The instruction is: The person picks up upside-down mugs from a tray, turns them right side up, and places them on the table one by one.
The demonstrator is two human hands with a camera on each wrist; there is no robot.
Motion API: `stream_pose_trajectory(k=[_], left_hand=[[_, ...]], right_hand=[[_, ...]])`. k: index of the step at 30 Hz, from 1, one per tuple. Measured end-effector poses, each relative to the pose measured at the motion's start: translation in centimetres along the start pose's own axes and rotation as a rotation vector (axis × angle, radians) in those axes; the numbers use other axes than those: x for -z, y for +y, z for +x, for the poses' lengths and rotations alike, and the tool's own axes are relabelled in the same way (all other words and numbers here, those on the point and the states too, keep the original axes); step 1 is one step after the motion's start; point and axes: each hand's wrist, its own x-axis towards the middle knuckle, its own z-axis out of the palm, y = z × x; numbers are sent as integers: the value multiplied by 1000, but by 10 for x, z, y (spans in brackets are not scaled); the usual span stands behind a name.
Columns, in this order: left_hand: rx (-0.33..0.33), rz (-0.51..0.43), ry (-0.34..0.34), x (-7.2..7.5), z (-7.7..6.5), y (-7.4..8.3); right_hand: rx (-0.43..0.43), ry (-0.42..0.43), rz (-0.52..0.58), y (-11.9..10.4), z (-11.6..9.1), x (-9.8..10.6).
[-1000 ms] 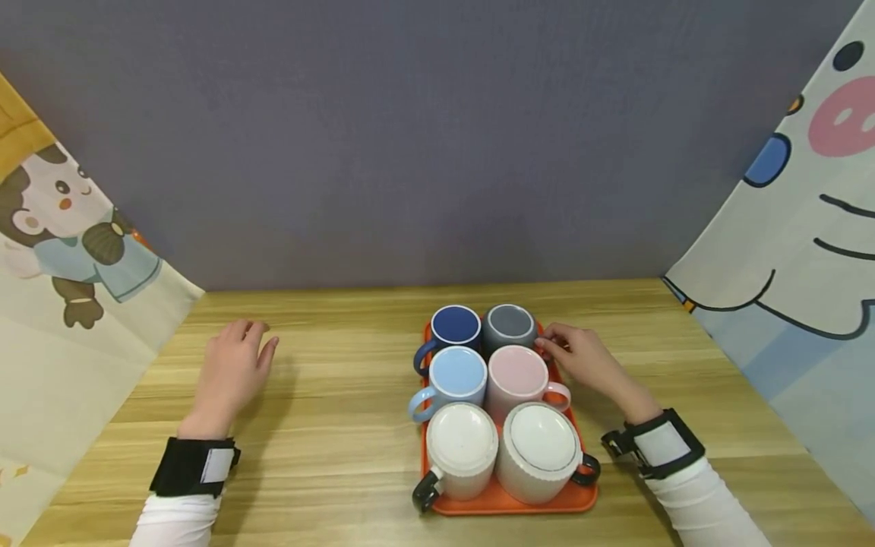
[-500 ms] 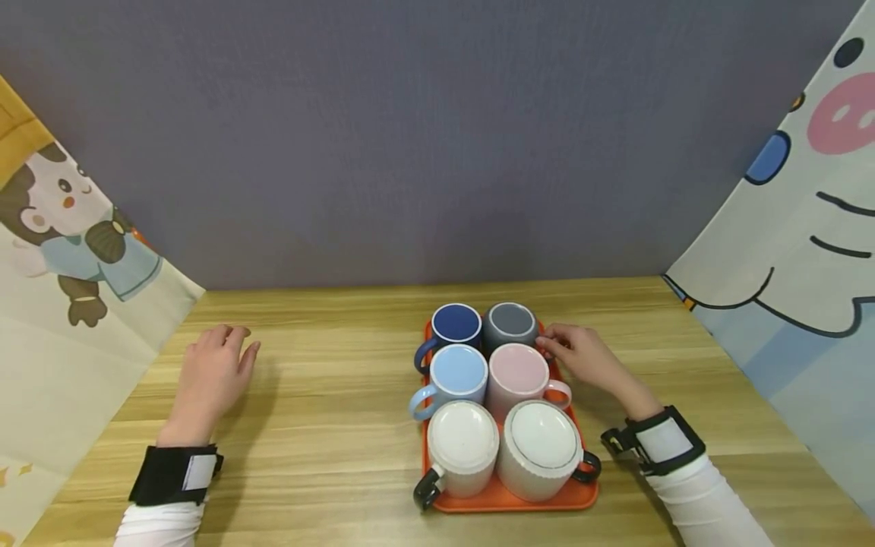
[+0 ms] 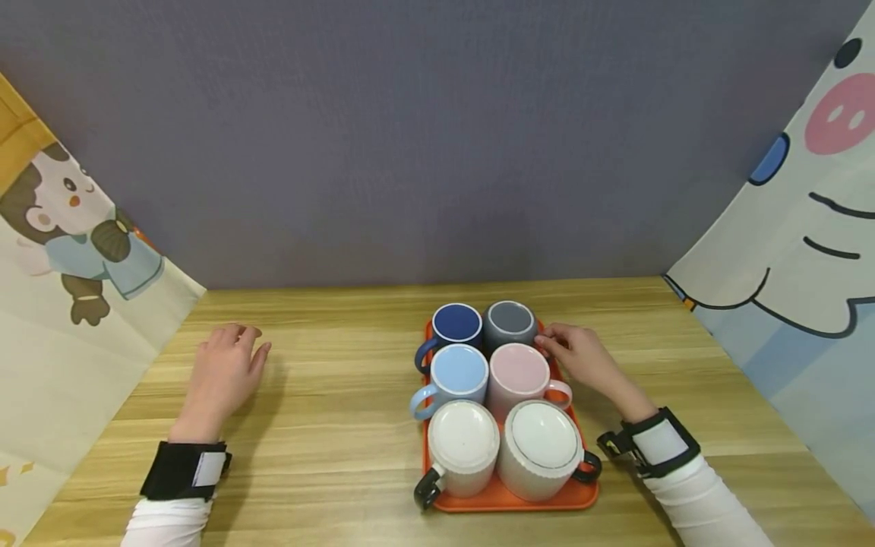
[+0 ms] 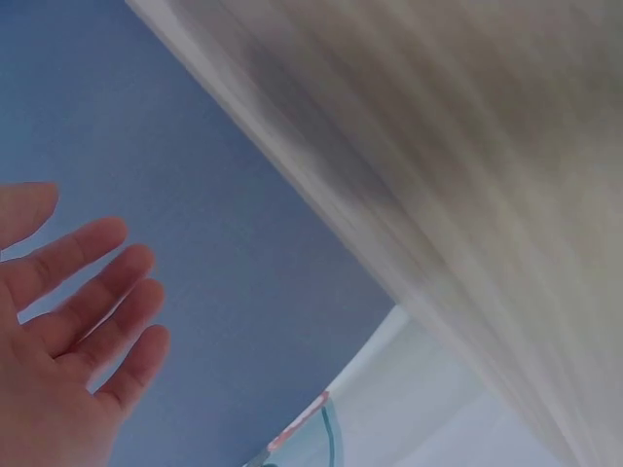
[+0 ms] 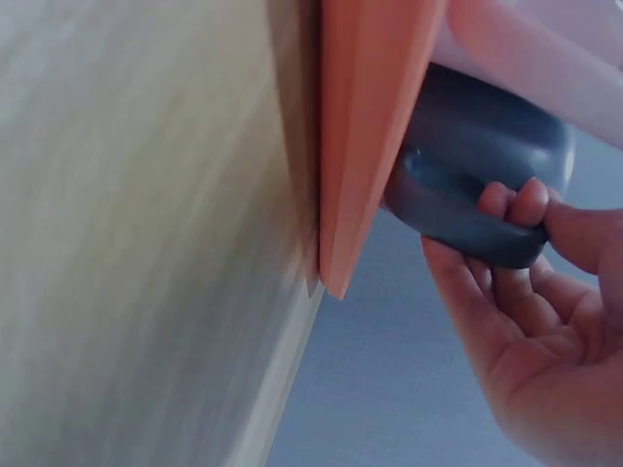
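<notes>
A grey mug (image 3: 510, 322) stands bottom up at the back right corner of an orange tray (image 3: 509, 501). My right hand (image 3: 581, 355) grips its handle, fingers curled through the loop and thumb against it, as the right wrist view shows. Beside that mug is a dark blue mug (image 3: 456, 324). A pink mug (image 3: 519, 372) and a light blue mug (image 3: 459, 371) form the middle row. In front are two white mugs with black handles, the left white mug (image 3: 463, 441) and the right white mug (image 3: 543, 441). My left hand (image 3: 222, 372) is held over the table's left side, fingers loosely bent, holding nothing.
The wooden table (image 3: 328, 425) runs back to a grey wall panel (image 3: 437, 152). Printed curtains flank it, the left curtain (image 3: 75, 365) and the right curtain (image 3: 807, 334). All the mugs stand close together on the tray, with several handles sticking out past its sides.
My left hand has shifted left, then slightly back to the right. The right hand stays at the grey mug's handle, and the mugs and tray look unmoved.
</notes>
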Motion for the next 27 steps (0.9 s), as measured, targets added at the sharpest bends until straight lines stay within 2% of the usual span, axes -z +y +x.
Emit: stream_pose_trajectory(k=[5,17,21,27], left_hand=[[-19,-18,10,-4,3,2],[-30,-77,31,-8,15,11],[-33,-79,21,-9,21,19],[-3,-87,4,-12,26,29]], right_hand=[[-6,39,7,2,0,-3],[-138,92,61,-6,2,1],[-194,98,154,-6,3,6],[-256,95,401,-10,5,14]])
